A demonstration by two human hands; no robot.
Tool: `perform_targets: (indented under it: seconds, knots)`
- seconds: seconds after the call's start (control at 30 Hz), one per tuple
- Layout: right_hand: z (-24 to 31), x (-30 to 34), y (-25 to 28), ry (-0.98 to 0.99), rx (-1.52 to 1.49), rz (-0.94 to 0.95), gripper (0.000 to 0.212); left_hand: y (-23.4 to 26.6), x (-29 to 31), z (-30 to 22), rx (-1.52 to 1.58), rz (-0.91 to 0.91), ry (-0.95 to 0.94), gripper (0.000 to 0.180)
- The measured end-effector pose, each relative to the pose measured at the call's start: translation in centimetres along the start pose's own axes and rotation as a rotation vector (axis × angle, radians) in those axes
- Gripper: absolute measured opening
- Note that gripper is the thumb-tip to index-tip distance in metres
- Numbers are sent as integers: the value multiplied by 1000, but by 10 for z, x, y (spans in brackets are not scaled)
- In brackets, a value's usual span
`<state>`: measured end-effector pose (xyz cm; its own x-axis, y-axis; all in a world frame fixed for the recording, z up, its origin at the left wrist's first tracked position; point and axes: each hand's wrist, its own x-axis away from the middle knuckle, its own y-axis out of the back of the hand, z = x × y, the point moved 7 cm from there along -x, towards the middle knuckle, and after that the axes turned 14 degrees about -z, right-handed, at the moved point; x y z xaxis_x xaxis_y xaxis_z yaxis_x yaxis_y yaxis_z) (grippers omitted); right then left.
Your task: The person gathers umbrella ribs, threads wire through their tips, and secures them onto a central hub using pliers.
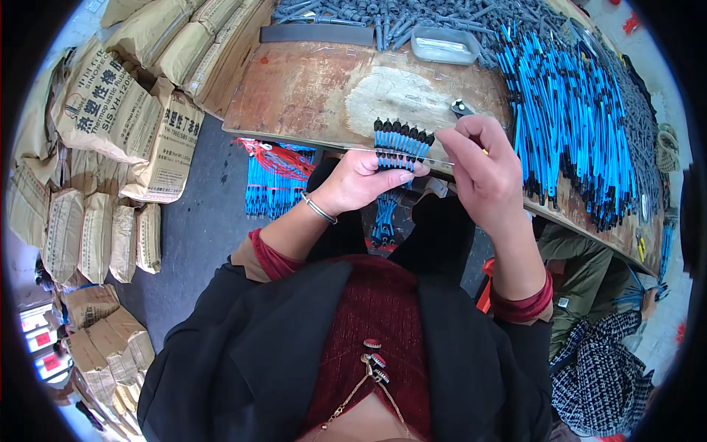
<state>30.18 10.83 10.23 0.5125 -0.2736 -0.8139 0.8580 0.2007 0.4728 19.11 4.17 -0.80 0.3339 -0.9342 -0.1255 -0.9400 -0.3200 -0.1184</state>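
Observation:
My left hand (361, 184) grips a side-by-side row of thin blue rods with black ends (401, 144) just off the table's near edge. The thumb lies across the row's lower part, and the black tips fan out upward. Close by on the right, my right hand (486, 166) is raised with its fingers pinched together beside the row's right end. A tiny yellow spot shows at those fingers, but what they hold is too small to make out. Behind the right hand, a small dark-handled tool (461, 108) lies on the worn wooden table (294, 85).
Loose blue rods (567, 125) cover the table's right side. Grey plastic parts (412, 15) heap along the back, near a clear tray (444, 46) and a grey bar (317, 34). Stacked paper sacks (110, 110) stand left. Bundled blue rods (272, 180) lie below. Another person (600, 368) sits right.

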Motion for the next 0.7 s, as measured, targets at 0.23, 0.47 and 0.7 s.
perform_targets:
  seconds: [0.23,0.47,0.7]
  knots:
    - [-5,10,-5,-220,-92,-73,18,-4,0,1,-10,18,-49,16]
    - [-13,8,-9,-373,-248,-23,18,-3,4,4,40,-19,12,17]
    - [-5,2,-18,-280,-209,29,24,-1,4,-1,-21,-39,-17,19]
